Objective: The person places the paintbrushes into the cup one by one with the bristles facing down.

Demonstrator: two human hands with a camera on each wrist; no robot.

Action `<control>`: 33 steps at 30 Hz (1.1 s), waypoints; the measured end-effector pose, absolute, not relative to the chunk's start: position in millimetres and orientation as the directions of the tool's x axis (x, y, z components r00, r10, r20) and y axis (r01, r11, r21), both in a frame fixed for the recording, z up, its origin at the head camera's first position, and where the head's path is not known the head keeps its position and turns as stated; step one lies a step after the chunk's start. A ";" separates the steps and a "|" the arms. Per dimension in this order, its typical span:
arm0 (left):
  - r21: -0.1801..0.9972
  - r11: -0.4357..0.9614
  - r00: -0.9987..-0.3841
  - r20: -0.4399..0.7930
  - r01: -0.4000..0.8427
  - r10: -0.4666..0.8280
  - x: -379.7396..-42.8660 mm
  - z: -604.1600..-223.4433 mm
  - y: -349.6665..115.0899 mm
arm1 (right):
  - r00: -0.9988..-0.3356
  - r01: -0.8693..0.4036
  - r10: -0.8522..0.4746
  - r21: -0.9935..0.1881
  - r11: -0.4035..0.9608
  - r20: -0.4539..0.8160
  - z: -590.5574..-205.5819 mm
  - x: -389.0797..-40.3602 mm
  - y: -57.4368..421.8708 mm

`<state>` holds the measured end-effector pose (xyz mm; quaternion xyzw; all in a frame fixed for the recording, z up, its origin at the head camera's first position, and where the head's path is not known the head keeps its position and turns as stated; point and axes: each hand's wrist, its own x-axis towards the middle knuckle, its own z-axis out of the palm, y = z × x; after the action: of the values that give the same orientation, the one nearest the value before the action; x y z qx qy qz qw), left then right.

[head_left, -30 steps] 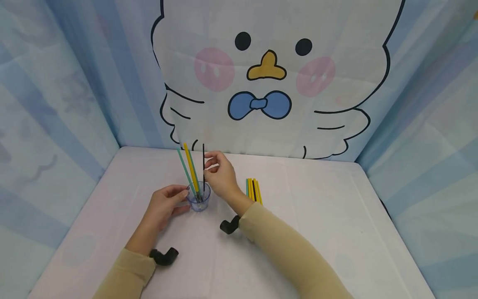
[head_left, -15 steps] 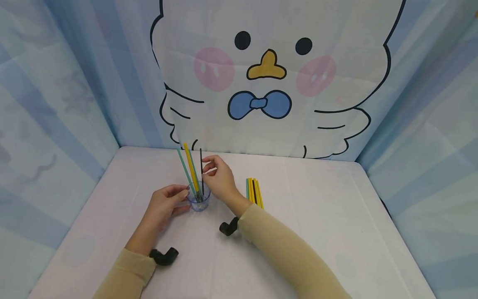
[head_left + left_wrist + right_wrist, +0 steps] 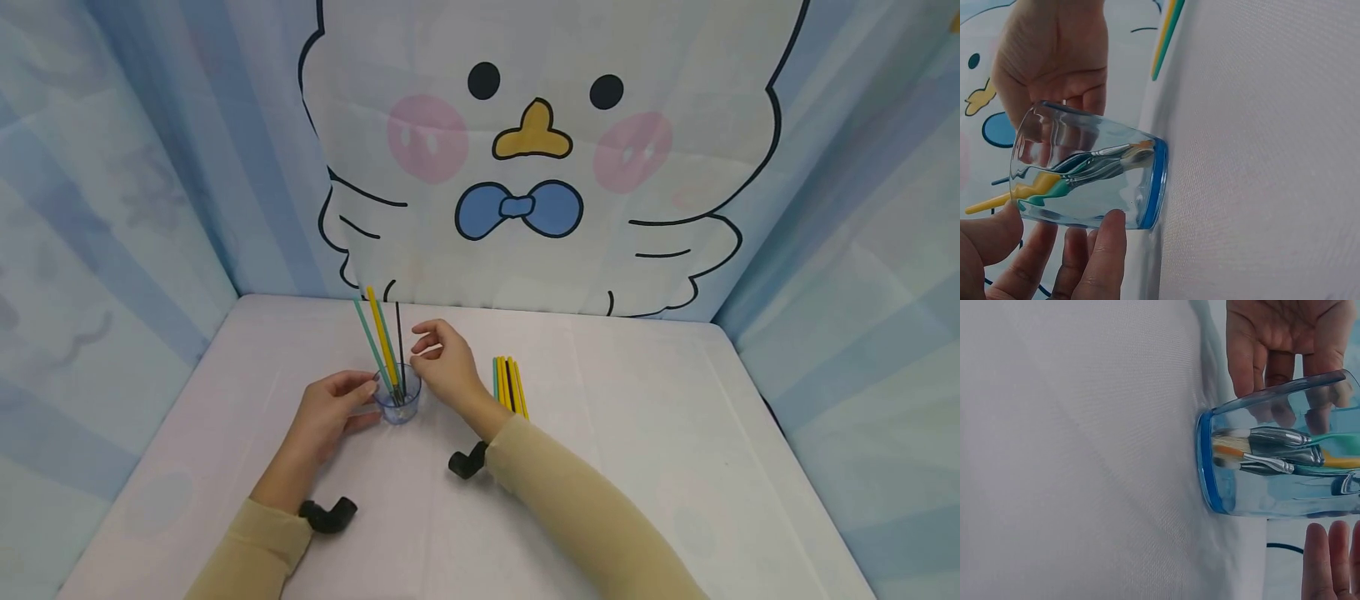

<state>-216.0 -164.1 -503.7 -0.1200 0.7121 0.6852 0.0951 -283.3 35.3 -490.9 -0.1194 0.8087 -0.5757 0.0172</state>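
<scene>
A clear blue-tinted cup (image 3: 397,408) stands on the table with several paintbrushes (image 3: 1100,169) in it, bristles down; their handles are teal, yellow and black. My left hand (image 3: 333,408) holds the cup's left side, thumb by the rim and fingers along the wall, as the left wrist view shows. To the right of the rim is my right hand (image 3: 447,362), its fingers loosely bent and nothing between them. The black-handled brush (image 3: 400,342) leans in the cup, apart from those fingertips. In the right wrist view my right fingers (image 3: 1317,562) are beside the cup without touching it.
Several more brushes (image 3: 506,375) with yellow, teal and black handles lie side by side right of my right hand, partly hidden by the forearm. A white cloth covers the table (image 3: 637,433). Behind it hangs a curtain (image 3: 525,267) with a cartoon bird.
The black-handled brush has gone down into the cup and now tilts left. My right hand has let go of it and drawn slightly right. My left hand has stayed at the cup.
</scene>
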 end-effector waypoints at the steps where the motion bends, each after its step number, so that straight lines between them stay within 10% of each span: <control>1: 0.953 0.033 -0.953 -0.301 -0.302 -0.042 -215.8 -503.5 -164.1 | -0.971 -0.171 -0.211 -0.938 0.301 0.109 -491.3 -283.1 36.2; 33: 0.956 0.007 -0.955 -0.294 -0.295 -0.033 -214.2 -504.4 -166.2 | -0.977 -0.058 -0.214 -0.964 0.259 0.001 -496.4 -266.5 83.1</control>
<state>-214.2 -166.2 -504.4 -0.1164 0.7031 0.6951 0.0943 -266.5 83.1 -496.4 -0.0859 0.7909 -0.6024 0.0645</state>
